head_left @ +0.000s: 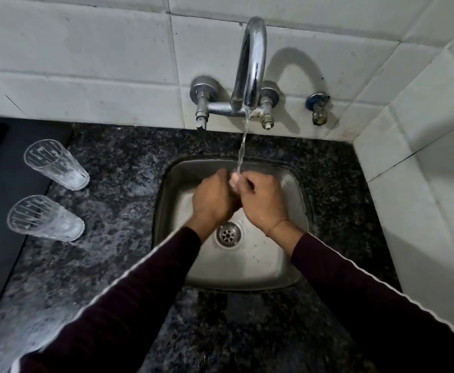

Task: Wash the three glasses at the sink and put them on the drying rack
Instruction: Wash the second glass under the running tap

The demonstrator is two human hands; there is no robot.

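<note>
Two clear ribbed glasses stand on the dark granite counter left of the sink, one farther back [56, 165] and one nearer [45, 218]. Both show white streaks inside. My left hand [213, 199] and my right hand [262, 200] are pressed together over the steel sink [250, 267], fingers curled. Water runs from the chrome tap [250, 63] onto the fingertips. I cannot make out whether something clear is held between the hands. A third glass is not plainly visible.
A dark mat or tray [2, 200] lies at the left edge of the counter, beside the glasses. A small blue-handled valve [318, 107] sticks out of the tiled wall on the right. White tiled walls close the back and right side. The drain [228, 234] is uncovered.
</note>
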